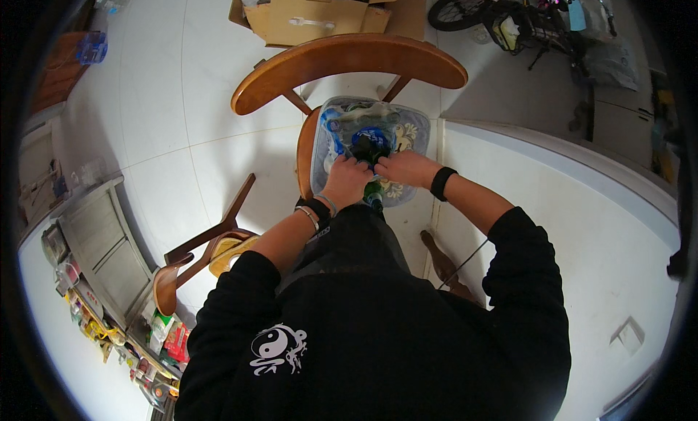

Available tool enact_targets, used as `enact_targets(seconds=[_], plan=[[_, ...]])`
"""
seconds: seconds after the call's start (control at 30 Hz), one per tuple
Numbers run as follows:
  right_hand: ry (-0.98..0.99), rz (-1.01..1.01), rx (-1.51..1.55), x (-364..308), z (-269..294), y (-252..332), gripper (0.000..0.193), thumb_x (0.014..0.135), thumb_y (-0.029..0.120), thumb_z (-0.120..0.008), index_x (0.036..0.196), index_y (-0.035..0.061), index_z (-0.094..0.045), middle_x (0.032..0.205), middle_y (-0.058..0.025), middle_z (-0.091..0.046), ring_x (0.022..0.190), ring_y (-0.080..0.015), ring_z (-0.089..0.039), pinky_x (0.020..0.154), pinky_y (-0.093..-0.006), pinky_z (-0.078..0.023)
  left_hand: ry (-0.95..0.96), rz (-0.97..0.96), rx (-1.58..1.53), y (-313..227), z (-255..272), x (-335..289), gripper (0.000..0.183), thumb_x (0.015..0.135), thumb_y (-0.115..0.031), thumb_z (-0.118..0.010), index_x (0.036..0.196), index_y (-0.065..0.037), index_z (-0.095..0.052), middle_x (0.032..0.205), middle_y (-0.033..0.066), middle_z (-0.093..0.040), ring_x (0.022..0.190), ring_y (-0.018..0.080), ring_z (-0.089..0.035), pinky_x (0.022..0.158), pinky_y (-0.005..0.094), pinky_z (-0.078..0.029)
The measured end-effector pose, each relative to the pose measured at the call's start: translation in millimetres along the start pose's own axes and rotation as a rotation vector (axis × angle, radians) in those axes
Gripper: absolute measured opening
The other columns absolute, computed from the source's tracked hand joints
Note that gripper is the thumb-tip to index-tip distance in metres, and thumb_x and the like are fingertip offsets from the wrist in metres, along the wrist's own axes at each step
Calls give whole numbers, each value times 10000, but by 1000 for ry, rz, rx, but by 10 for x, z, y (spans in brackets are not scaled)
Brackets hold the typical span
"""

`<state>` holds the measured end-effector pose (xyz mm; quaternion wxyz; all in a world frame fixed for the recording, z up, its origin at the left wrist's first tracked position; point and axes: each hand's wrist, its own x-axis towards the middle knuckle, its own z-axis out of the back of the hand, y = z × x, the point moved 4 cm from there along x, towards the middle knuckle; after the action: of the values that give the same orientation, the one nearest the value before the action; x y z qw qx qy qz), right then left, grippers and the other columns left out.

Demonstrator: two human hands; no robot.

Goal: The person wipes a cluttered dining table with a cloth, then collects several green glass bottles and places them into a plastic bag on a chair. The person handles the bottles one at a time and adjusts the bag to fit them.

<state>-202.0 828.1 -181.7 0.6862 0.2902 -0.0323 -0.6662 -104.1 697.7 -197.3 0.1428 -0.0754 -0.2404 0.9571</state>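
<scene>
A clear plastic bag (367, 117) with blue printing lies on the patterned grey seat cushion (318, 148) of a wooden chair. My left hand (347, 179) is closed at the bag's near end, fingertips pinched on its edge. Close beside it, my right hand (404, 168) has its fingers bent in and gripping the same end. A dark bundle (369, 149) shows in the bag just beyond my fingertips; its kind is unclear. Directly below my hands, a green glass bottle (373, 194) points toward me, partly covered by them.
The chair's curved backrest (349, 56) rises beyond the cushion. Behind it stands an open cardboard box (313, 19). A white low wall (523, 195) runs close on the right, with a bicycle (509, 21) past it. Another wooden chair (211, 250) is at left, near cluttered shelves (109, 312).
</scene>
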Motion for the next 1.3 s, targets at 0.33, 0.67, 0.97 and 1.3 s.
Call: enact_targets(seconds=[0.33,0.67,0.97,1.3], plan=[[-19,31,-34,-69,1,-53,133,884,122,-577,980,52,-518,894,-105,-576,764,-293,-667,617,-406,-552,-156,-232,124,33,-52,21,20,712,-145,-639,716,-150,-621,739,12,-564,744,207,-589,717,377,-439],[-145,-121,61,-91,-22,3,191,872,128,-591,1018,46,-500,910,-122,-574,738,-295,-669,595,-394,-549,-119,-250,190,56,-109,10,46,717,-158,-643,734,-167,-601,754,-7,-552,772,181,-579,711,356,-436],[-317,-450,46,69,-330,186,298,774,249,-727,1000,93,-612,916,-49,-582,773,-249,-642,620,-391,-528,-91,-206,142,91,31,-31,60,757,-161,-658,752,-137,-604,760,20,-576,788,216,-568,719,369,-450],[-489,-407,-131,57,-547,277,119,833,144,-625,944,126,-663,991,-44,-592,858,-241,-589,714,-412,-464,353,559,-270,66,171,240,405,890,-311,-645,1207,-75,-558,883,175,-714,864,414,-683,706,528,-539]])
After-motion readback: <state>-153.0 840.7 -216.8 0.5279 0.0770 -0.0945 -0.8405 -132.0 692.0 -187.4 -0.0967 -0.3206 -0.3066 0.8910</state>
